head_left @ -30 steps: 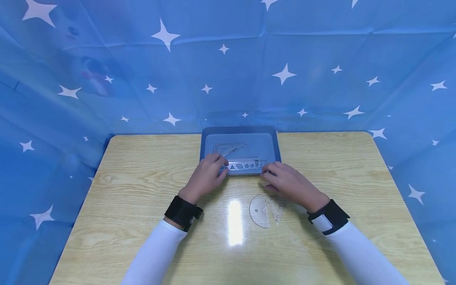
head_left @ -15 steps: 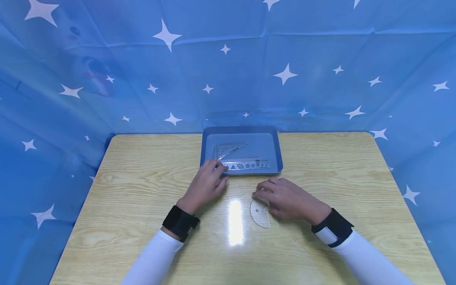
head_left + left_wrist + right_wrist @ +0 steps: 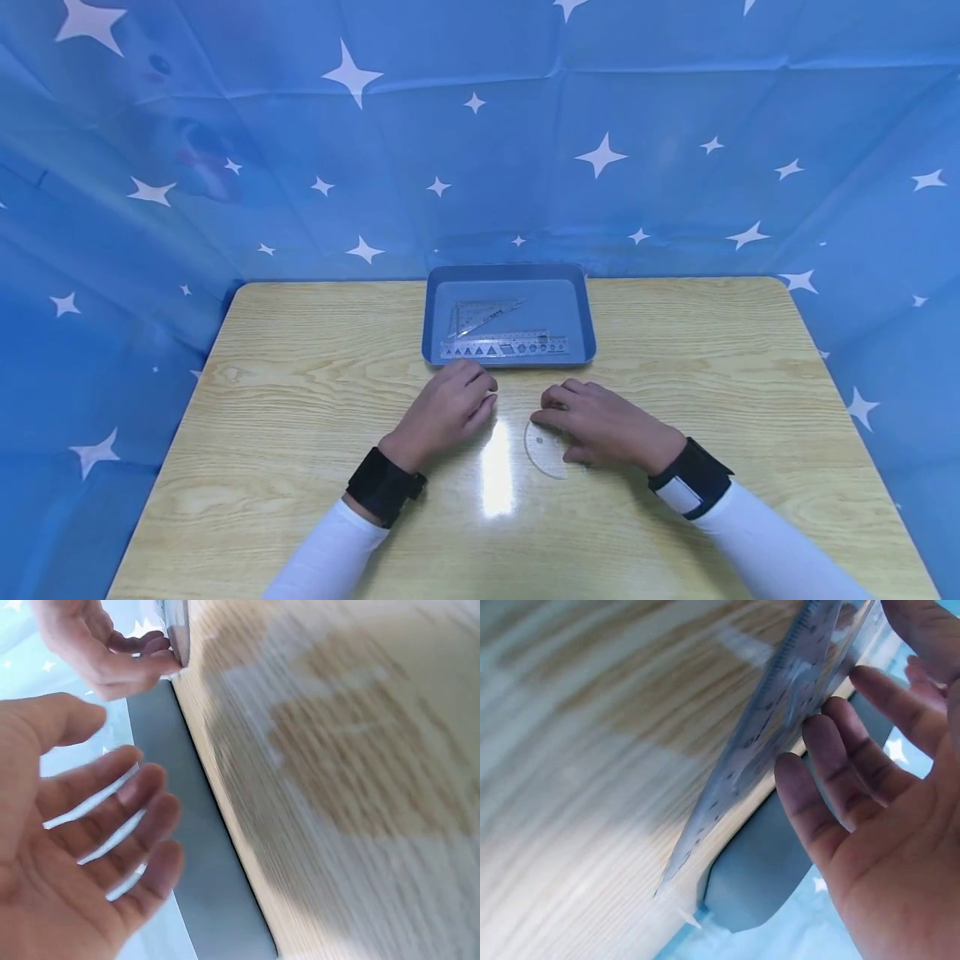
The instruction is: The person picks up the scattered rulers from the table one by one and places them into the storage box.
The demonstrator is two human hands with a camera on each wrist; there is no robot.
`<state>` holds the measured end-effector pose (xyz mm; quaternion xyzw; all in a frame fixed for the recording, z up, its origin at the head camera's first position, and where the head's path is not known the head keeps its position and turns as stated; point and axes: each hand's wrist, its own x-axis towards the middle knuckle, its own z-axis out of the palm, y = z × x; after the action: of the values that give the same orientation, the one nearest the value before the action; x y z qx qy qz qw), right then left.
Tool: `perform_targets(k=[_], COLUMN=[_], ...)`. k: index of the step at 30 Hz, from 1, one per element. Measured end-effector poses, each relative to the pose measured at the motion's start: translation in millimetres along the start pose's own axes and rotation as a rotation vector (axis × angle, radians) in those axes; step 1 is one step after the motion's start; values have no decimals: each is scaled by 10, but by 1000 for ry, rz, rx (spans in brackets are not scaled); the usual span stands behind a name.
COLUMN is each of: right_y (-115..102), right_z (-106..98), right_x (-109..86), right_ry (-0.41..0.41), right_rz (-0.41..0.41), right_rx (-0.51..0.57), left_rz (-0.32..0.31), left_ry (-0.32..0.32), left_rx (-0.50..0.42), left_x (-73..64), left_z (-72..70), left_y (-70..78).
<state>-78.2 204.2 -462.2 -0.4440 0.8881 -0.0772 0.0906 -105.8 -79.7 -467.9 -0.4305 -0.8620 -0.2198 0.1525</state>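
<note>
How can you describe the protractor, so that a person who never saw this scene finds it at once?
On the wooden table, find the blue tray at the back edge. Nearer the viewer, the clear protractor is at the fingertips of the right hand. Its rounded edge sets it apart from the straight-edged stencil ruler and set square in the tray.

Left forearm (image 3: pixel 330 542) and right forearm (image 3: pixel 776 537) converging forward, left hand (image 3: pixel 444 412) palm downward, fingers (image 3: pixel 163 874) loosely bent, thumb (image 3: pixel 71 720) clear of them, right hand (image 3: pixel 606 423) alongside but apart, fingers (image 3: pixel 814 802) bent and slightly parted, palm downward.
</note>
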Motion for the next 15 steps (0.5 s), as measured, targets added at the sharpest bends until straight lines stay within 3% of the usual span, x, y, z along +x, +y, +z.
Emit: perform_targets(k=[15], right_y=[-107], right_z=[147], right_x=[85], right_ry=[80], right_rz=[112], right_rx=[60], left_rz=[-136], left_ry=[-161], left_rx=[-34], left_x=[-52], left_z=[52], left_y=[204])
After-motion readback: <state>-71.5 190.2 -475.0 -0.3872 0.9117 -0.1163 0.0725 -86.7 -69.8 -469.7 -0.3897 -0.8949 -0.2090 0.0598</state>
